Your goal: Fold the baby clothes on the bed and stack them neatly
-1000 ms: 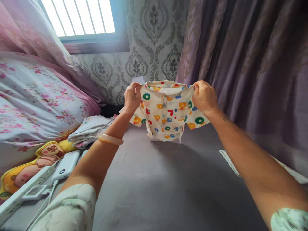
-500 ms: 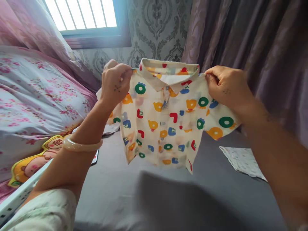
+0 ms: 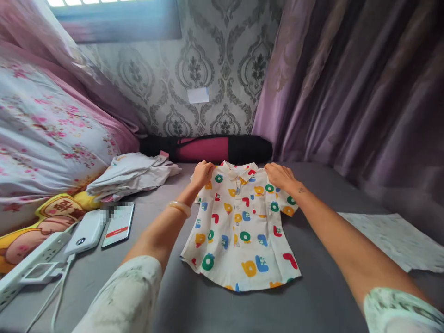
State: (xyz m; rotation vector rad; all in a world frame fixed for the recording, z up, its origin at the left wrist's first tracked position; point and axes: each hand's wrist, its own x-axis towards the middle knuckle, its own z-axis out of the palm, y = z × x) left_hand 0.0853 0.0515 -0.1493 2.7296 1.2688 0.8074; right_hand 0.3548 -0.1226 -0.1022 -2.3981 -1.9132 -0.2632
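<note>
A small white button shirt (image 3: 239, 226) with a collar, short sleeves and colourful printed shapes is spread front side up on the grey sheet (image 3: 322, 296). Its collar points away from me and its curved hem faces me. My left hand (image 3: 203, 174) is closed on the shirt's left shoulder as I see it, with a pale bangle (image 3: 180, 208) on that forearm. At the opposite shoulder, beside the collar, my right hand (image 3: 280, 175) pinches the cloth. Both hands partly cover the sleeve tops.
Folded white clothes (image 3: 135, 173) lie at the left, near a phone (image 3: 120, 226), a white power bank (image 3: 85, 233), a power strip (image 3: 31, 263) with cables and a yellow cushion (image 3: 52, 222). A folded patterned cloth (image 3: 395, 238) is at right. A black-and-pink roll (image 3: 204, 149) rests along the wall.
The shirt, held up in the air before, has come down and now lies flat on the sheet. Both hands moved down and away with it, still gripping the shoulders. The view tilted lower.
</note>
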